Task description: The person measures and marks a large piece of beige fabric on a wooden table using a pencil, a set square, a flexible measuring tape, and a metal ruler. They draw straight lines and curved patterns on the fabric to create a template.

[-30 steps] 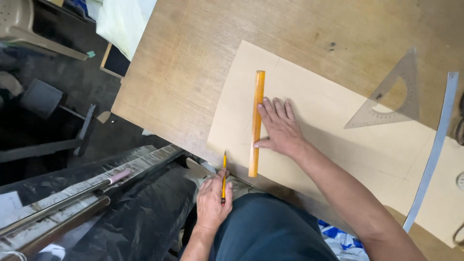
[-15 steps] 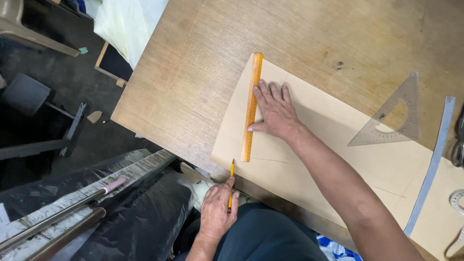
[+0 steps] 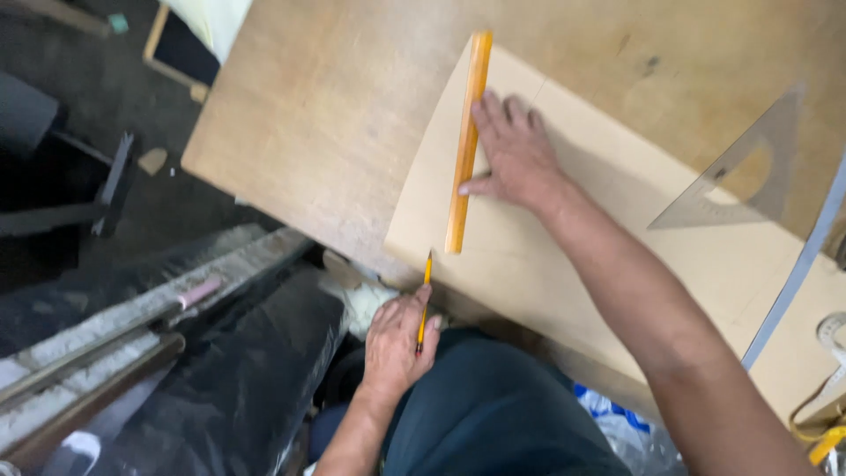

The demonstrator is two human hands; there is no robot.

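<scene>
Nearest to us, our left hand (image 3: 394,342) has its grip closed around a yellow pencil (image 3: 424,300), tip pointing up toward the near edge of the tan sheet (image 3: 564,256), and hovers just off the worktop (image 3: 326,132) above our lap. The tip sits just short of the near end of the orange ruler (image 3: 465,141), so if the pencil meets the sheet off the ruler's edge, the line would likely begin with a stray hook. Farther out, our right hand (image 3: 515,154) lies flat and open on the sheet, thumb and fingertips against the ruler's right side; it grips nothing, only presses. The pressure appears to fall on the ruler's upper half, so we judge the near end free to pivot if the pencil pushes sideways against it, which would skew the line. The sheet's near corner overhangs the worktop edge and could flex under the pencil. Beyond, the clear set square (image 3: 736,176) and a long grey strip (image 3: 797,264) lie well apart and pose little risk.
</scene>
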